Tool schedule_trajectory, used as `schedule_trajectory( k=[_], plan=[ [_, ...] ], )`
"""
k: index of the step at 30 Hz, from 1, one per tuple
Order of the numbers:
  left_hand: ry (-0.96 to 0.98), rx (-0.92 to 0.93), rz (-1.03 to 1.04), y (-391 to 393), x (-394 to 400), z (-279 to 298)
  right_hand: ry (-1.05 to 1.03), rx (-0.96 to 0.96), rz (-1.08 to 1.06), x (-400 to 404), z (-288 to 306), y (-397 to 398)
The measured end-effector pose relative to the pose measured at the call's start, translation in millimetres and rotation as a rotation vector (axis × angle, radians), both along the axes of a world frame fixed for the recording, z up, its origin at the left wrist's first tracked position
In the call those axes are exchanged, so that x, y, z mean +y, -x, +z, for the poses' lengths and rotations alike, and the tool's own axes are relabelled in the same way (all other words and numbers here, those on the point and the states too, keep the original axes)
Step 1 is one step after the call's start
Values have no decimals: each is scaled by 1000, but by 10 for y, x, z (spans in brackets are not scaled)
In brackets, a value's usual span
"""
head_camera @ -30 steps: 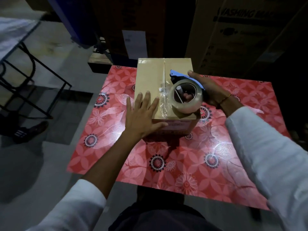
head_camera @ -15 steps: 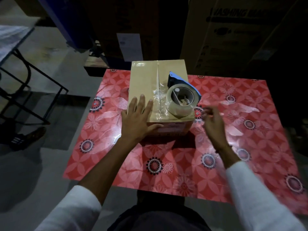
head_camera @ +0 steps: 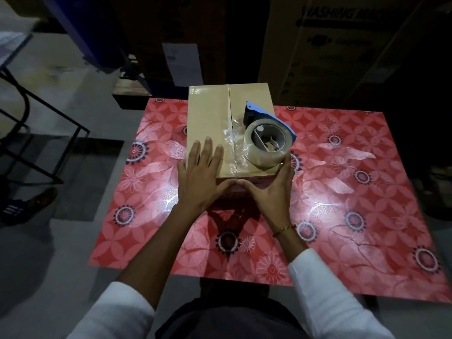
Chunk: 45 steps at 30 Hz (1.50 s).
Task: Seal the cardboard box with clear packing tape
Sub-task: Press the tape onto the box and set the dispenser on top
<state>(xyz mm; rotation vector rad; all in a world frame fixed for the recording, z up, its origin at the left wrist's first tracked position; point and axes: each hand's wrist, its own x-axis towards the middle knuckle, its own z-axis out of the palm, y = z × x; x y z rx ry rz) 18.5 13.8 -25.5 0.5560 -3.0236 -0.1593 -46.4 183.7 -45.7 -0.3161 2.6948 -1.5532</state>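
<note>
A brown cardboard box [head_camera: 208, 111] stands at the far middle of the red flowered table [head_camera: 342, 192], its flaps closed along a centre seam. Crinkled clear tape [head_camera: 232, 145] runs over the near half of the seam. A blue tape dispenser with a clear roll [head_camera: 267, 140] rests on the box's right flap, untouched. My left hand [head_camera: 201, 174] lies flat on the near-left top of the box, fingers spread. My right hand [head_camera: 271, 192] presses against the box's near-right corner, thumb along the front face, almost meeting the left thumb.
Large dark cartons [head_camera: 342, 45] stand right behind the table. A black metal frame [head_camera: 49, 133] and a sandal [head_camera: 36, 201] are on the floor at the left. The table's right and near parts hold no objects.
My right hand let go of the tape dispenser, swung down around the box's right side, and now rests against the near-right corner. My left hand stayed on the box top.
</note>
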Motion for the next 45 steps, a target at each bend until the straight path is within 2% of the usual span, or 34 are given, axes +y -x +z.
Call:
schedule_trajectory(
  k=[5,10,13,15,17,20,23,26,31,33,37,39,41,45],
  plan=[
    [-11,27,-90,-88,-88,-39,-6,11,-2,92,-42,41],
    [132,252,-297,-100,123,-31,-13,29,40,192,-18,91],
    [49,375,-194,-120,185,-16,-18,25,50,201,-7,99],
    [59,479,-174,-164,204,-9,-18,15,50,203,0,94],
    [132,540,-325,-209,237,-31,-23,12,50,207,-7,92],
    [163,397,-537,-206,253,-64,-32,7,48,206,4,94],
    [118,186,-481,-108,219,-43,-40,9,37,203,12,96],
    [67,82,-420,-20,178,17,-48,3,31,203,10,94],
    [88,60,-298,109,235,103,-26,-17,65,182,34,129],
    [119,58,-231,198,265,160,48,-50,86,209,64,153],
    [135,7,-235,145,221,55,199,-91,87,256,299,305],
    [108,8,-218,88,236,7,171,-51,138,218,401,441],
    [72,41,-208,31,274,-12,54,2,209,159,481,552],
    [95,144,-287,-113,281,-80,-76,109,296,141,510,693]
  ],
)
